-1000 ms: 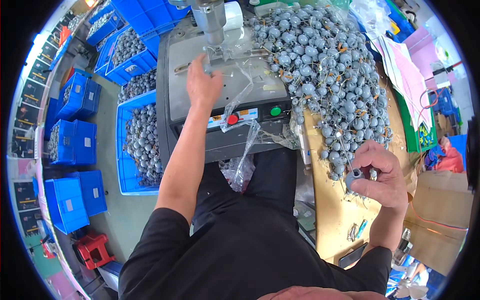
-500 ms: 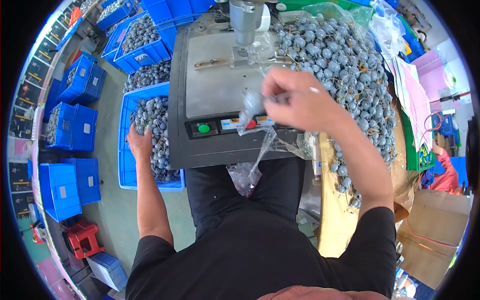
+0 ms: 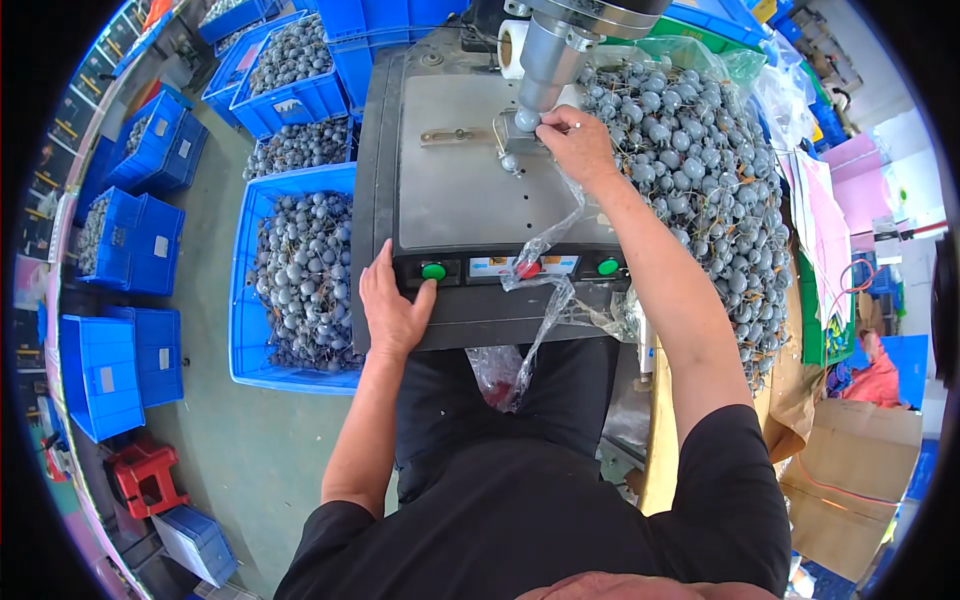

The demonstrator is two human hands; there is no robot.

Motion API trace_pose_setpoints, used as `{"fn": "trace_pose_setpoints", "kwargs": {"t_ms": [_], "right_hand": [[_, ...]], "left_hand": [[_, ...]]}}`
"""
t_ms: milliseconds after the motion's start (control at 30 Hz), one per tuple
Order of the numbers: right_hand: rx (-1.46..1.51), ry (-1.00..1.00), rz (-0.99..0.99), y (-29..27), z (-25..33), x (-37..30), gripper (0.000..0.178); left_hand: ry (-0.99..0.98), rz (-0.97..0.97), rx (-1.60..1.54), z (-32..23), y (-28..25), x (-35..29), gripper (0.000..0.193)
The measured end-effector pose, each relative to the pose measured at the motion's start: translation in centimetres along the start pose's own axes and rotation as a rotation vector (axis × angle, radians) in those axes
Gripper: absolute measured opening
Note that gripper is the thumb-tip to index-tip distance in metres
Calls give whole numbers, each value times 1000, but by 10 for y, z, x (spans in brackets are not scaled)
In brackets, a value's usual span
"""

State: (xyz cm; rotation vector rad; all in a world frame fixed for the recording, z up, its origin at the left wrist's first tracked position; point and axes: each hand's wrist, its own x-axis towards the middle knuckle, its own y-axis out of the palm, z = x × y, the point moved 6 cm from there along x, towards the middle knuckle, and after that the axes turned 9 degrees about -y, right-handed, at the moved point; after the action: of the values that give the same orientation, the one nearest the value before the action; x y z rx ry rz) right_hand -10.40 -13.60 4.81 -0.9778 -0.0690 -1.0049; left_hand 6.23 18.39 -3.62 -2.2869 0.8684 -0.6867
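Observation:
Under the metal press head [image 3: 548, 72], my right hand [image 3: 582, 150] pinches a small grey ball [image 3: 526, 120] over a block on the machine's steel plate [image 3: 460, 195]. A second small ball [image 3: 510, 162] hangs just in front of that block. My left hand [image 3: 393, 308] rests on the machine's front left corner with fingers stretched out. Its thumb lies at the left green button [image 3: 433, 271], though whether it presses cannot be seen. Clear plastic film [image 3: 560, 300] trails from the plate over the red button [image 3: 528, 269] toward my lap. A right green button [image 3: 608, 266] sits beside it.
A large heap of grey balls with thin stems [image 3: 690, 150] covers the bench at right. To the left, a blue crate [image 3: 240, 330] holds more such balls. Stacked blue crates [image 3: 100, 375] and a red stool [image 3: 145, 475] stand farther left. A cardboard box [image 3: 860, 470] is at lower right.
My left hand has left the balls in the blue crate and come right onto the machine's corner. My right hand has moved forward, bringing the grey ball under the press head.

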Motion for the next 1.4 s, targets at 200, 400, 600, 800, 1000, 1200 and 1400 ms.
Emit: {"fn": "trace_pose_setpoints", "kwargs": {"t_ms": [200,400,600,800,1000,1200,1400], "right_hand": [[-73,43,36,-9,1,4,22],[-167,-201,-61,-12,15,-3,19],[-89,133,133,-10,4,6,23],[-75,211,208,-10,3,7,28],[-585,-196,2,-31,4,-11,32],[-449,-116,339,-33,-45,-3,26],[-228,107,39,-48,-80,11,40]], "left_hand": [[6,3,40,4,7,0,83],[-9,13,36,0,5,0,83],[-38,35,26,3,6,-2,84],[-5,20,30,0,7,-2,82],[-12,9,36,-1,7,4,81],[-6,-36,-19,-2,-4,4,80],[-39,21,-7,-4,6,-4,82]]}}
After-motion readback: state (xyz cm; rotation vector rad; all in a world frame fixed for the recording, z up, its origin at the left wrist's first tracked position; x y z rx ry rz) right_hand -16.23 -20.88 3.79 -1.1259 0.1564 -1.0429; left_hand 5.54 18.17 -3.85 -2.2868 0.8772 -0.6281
